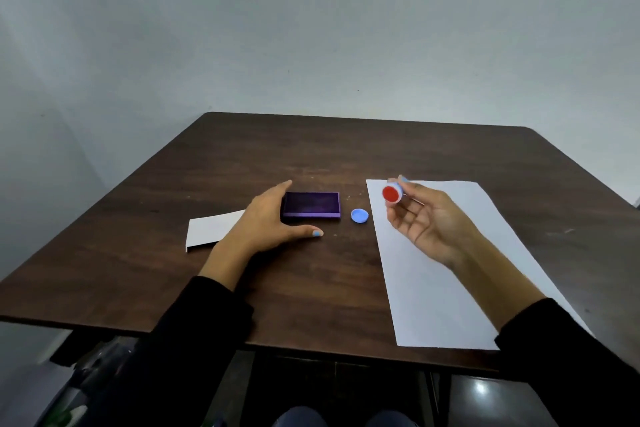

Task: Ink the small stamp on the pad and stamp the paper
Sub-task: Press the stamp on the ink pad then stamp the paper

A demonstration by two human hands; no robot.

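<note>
Sleeves of mine, dark and pushed back from the wrists, fill the bottom edge at five and seven o'clock, with the table (311, 288) between them. Starting from the left, a white card (211, 227) lies flat at about nine o'clock of the pad, partly under my wrist. My left hand (268, 218) rests spread on the wood, holding nothing, its fingers against the left end of the ink pad (311, 204) and the thumb stretched along the near side, bracing it. That pad sits uncovered, purple face up. At its three o'clock, just beside it, lies a small blue cap (359, 216). Further right, my right hand (422, 218) is lifted over the far end of the paper (450, 288), loosely curled, pinching the small stamp (392, 193) at the fingertips with its red face turned toward me.

Judging by this, inking has not happened yet. Next I need to turn the red face down and carry it toward nine o'clock, pressing squarely onto the pad.
</note>
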